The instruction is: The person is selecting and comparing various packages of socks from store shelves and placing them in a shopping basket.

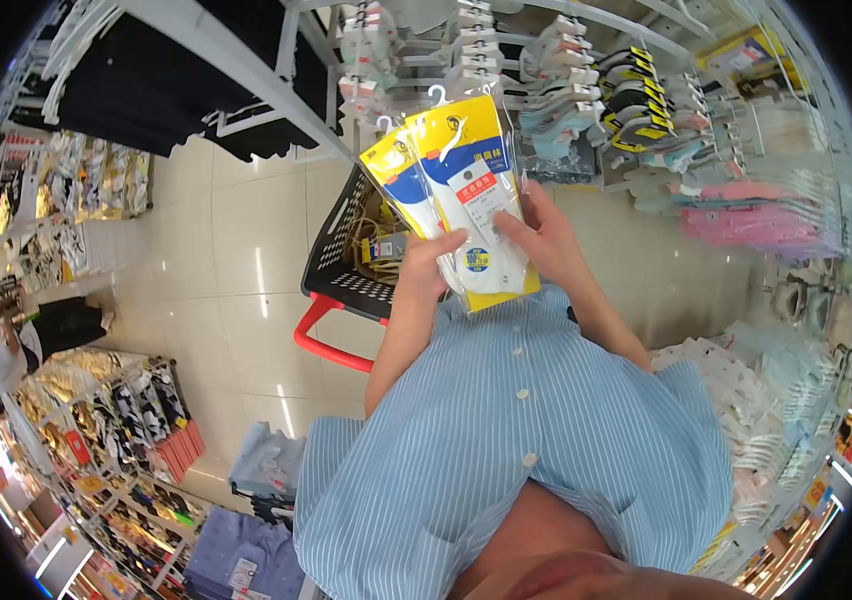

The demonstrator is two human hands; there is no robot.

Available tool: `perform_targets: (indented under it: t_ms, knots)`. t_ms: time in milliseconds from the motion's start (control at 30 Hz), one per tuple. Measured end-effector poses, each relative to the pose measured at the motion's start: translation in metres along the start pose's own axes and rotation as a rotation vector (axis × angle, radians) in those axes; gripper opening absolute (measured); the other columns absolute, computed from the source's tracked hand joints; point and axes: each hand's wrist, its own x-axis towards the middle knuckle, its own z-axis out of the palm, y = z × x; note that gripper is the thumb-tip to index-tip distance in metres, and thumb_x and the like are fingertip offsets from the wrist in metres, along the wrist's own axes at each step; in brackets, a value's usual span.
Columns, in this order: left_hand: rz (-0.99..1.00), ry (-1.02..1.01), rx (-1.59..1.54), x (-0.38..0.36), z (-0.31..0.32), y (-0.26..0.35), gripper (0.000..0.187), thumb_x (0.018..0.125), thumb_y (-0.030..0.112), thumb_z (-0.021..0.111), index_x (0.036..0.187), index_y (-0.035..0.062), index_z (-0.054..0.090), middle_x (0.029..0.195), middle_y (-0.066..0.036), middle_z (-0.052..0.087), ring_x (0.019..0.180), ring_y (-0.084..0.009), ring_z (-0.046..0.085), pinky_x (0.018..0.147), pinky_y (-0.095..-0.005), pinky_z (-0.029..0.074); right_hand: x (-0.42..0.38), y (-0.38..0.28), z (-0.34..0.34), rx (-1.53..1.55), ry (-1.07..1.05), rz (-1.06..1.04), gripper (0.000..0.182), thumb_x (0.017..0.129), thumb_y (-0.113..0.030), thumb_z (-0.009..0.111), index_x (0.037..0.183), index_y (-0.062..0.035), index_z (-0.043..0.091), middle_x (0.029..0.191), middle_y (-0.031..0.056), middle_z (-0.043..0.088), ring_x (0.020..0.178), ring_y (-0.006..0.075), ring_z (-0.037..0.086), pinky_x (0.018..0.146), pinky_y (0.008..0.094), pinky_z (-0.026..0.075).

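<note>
Two packs of socks in clear plastic with yellow and blue cards are held up in front of my chest. The front pack of socks [481,215] shows a red and white label and a white plastic hook on top. Behind it and to the left, the second pack of socks [396,180] is partly covered. My left hand [433,262] is closed on the packs' lower left side, thumb on the front. At the right edge of the front pack, my right hand [543,235] grips with its thumb over the label.
A black shopping basket [331,250] with a red handle [311,335] stands left of my hands, with packaged goods inside. Racks of hanging socks [636,100] line the far side. Pink garments [756,215] hang at right. Another person [11,360] is far left.
</note>
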Motion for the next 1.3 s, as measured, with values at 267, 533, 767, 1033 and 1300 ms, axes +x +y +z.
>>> perform_targets:
  t_ms: [267, 533, 767, 1033, 1300]
  knots:
    - [-0.016, -0.053, -0.001, 0.025, 0.052, -0.026, 0.056, 0.075, -0.002, 0.059, 0.127, -0.0046, 0.04, 0.121, -0.02, 0.053, 0.107, -0.0318, 0.056, 0.091, -0.0417, 0.046, -0.021, -0.013, -0.047, 0.04, 0.097, -0.165, 0.045, 0.086, -0.011, 0.061, 0.125, -0.0007, 0.041, 0.111, 0.0101, 0.057, 0.099, 0.0146, 0.056, 0.083, 0.0275, 0.046]
    - [0.001, -0.131, -0.143, 0.04, 0.111, -0.069, 0.054, 0.088, 0.023, 0.051, 0.132, -0.0035, 0.033, 0.128, -0.02, 0.047, 0.113, -0.0342, 0.051, 0.095, -0.0452, 0.042, -0.048, -0.037, -0.11, 0.081, 0.116, -0.231, 0.044, 0.086, -0.008, 0.059, 0.124, 0.0033, 0.04, 0.11, 0.0112, 0.058, 0.099, 0.0144, 0.057, 0.083, 0.0271, 0.047]
    - [-0.03, -0.06, -0.187, 0.051, 0.149, -0.113, 0.052, 0.097, 0.037, 0.034, 0.133, 0.0003, 0.033, 0.13, -0.019, 0.046, 0.117, -0.0338, 0.048, 0.1, -0.0458, 0.038, -0.062, -0.034, -0.17, 0.167, 0.058, -0.256, 0.039, 0.086, -0.005, 0.058, 0.12, 0.0044, 0.041, 0.109, 0.0132, 0.058, 0.094, 0.0144, 0.06, 0.077, 0.0261, 0.05]
    - [0.198, 0.088, 0.092, 0.056, 0.172, -0.144, 0.042, 0.096, 0.027, 0.039, 0.128, -0.001, 0.038, 0.127, -0.015, 0.049, 0.115, -0.03, 0.05, 0.098, -0.045, 0.039, -0.081, -0.043, -0.252, 0.216, 0.268, -0.248, 0.029, 0.085, -0.004, 0.059, 0.111, 0.0042, 0.048, 0.092, 0.0097, 0.064, 0.081, 0.0135, 0.063, 0.071, 0.0242, 0.051]
    - [0.219, 0.056, 0.116, 0.06, 0.188, -0.183, 0.04, 0.081, -0.008, 0.053, 0.12, -0.0061, 0.045, 0.117, -0.018, 0.055, 0.107, -0.0289, 0.057, 0.093, -0.0407, 0.045, -0.111, -0.019, -0.312, 0.355, 0.309, -0.284, 0.027, 0.085, -0.003, 0.059, 0.109, 0.0027, 0.049, 0.1, 0.0107, 0.063, 0.087, 0.0135, 0.062, 0.075, 0.0255, 0.05]
